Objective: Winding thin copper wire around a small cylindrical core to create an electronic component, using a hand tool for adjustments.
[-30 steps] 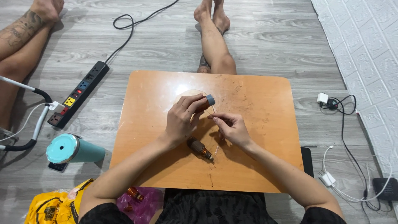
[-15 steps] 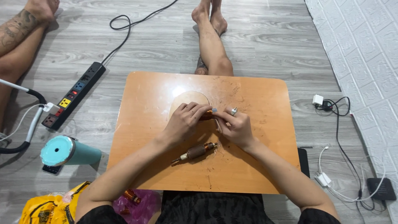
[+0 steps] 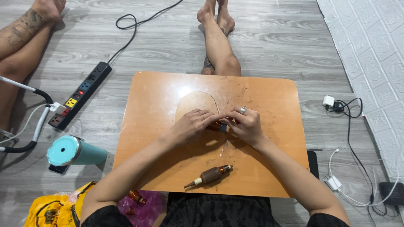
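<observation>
Left hand [image 3: 194,123] and right hand [image 3: 246,125] meet over the middle of the orange low table [image 3: 147,126], fingers of both curled and pinching one small brown part [image 3: 219,125] between them; it is mostly hidden, only a dark brown and bluish end showing. Ring on a right-hand finger.

Head view, on the table: brown motor armature [image 3: 209,175] with a thin shaft lies loose near the front edge, well apart from the hands, tilted.

Head view, floor: teal tumbler [image 3: 73,151] on its side left of the table. Black power strip [image 3: 80,94] with coloured sockets further left, white plug in its near end. Yellow plastic bag [image 3: 52,210] with dark print at the lower left corner, a purple bag [image 3: 145,204] beside it. White chargers and cables [image 3: 336,105] to the right. Another person's legs [image 3: 216,40] stretch beyond the table's far edge.
</observation>
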